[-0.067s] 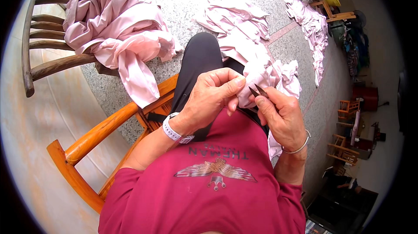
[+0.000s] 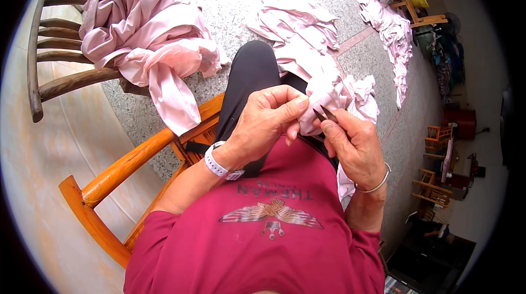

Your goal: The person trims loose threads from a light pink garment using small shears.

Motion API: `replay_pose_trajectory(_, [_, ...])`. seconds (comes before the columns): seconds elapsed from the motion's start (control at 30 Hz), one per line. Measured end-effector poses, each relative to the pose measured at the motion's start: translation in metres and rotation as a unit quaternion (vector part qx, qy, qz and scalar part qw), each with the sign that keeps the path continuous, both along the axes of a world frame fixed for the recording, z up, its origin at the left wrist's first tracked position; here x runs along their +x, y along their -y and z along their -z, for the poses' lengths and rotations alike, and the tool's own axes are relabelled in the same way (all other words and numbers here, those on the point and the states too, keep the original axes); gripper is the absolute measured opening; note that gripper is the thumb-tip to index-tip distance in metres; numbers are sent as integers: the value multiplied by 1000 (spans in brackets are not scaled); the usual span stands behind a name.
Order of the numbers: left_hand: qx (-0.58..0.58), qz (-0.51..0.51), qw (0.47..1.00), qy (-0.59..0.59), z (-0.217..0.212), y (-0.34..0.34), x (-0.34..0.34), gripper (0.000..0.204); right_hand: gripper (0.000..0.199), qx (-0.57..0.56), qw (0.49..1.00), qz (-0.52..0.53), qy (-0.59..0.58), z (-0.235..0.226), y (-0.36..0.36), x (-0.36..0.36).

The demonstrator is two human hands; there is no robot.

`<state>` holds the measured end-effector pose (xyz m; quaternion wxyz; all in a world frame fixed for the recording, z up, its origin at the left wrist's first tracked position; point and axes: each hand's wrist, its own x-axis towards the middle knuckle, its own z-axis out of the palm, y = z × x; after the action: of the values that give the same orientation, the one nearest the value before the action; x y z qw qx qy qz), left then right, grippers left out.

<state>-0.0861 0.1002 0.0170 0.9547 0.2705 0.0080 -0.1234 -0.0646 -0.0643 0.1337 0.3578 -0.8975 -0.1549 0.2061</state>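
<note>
Practically a standstill against a moment ago; both hands, the blades and the cloth sit just where they were, and no shift can be made out; the right hand [image 2: 353,143] is wrapped around a small pair of dark metal, sharp-pointed snips [image 2: 330,116], thumb on the near side and curled fingers beneath; the snips poke out just beyond the thumb, forward and left of that hand, their two slim tips parted; their long axis runs on a slant, from the right hand's grip out toward the left hand's side and away from the body; the left hand [image 2: 268,116], just left of those tips, has thumb and forefinger pinched on the edge of a soft, crumpled, pale pink cloth [image 2: 329,91]; that cloth fills the gap between the hands and bunches up just ahead of the right one, the tips lying over it; behind the left hand, a white strap watch [image 2: 216,163] circles the wrist, and a thin silvery bangle [image 2: 378,185] rings the right; farther off, ahead and left of the left hand, a heap of pink fabric [image 2: 142,31] drapes a dark brown wooden chair [image 2: 60,78].
</note>
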Motion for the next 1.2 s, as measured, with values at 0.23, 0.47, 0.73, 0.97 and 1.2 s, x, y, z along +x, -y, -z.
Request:
replay_pose_trajectory(0.23, [0,-11,1000,7,3,1,0,19,16,-9,1000,6,-12,0,0,1])
replay_pose_trajectory(0.47, [9,-8,1000,8,2,0,0,15,18,-9,999,12,-40,-2,-1,2])
replay_pose_trajectory(0.73, [21,-11,1000,16,3,0,0,15,18,6,998,23,-57,-2,0,1])
replay_pose_trajectory(0.97, [1,1,1000,13,4,0,0,18,18,21,997,34,-68,0,-2,1])
replay_pose_trajectory(1.2, [-49,37,998,-23,3,1,-1,16,20,77,995,36,-55,14,-1,0])
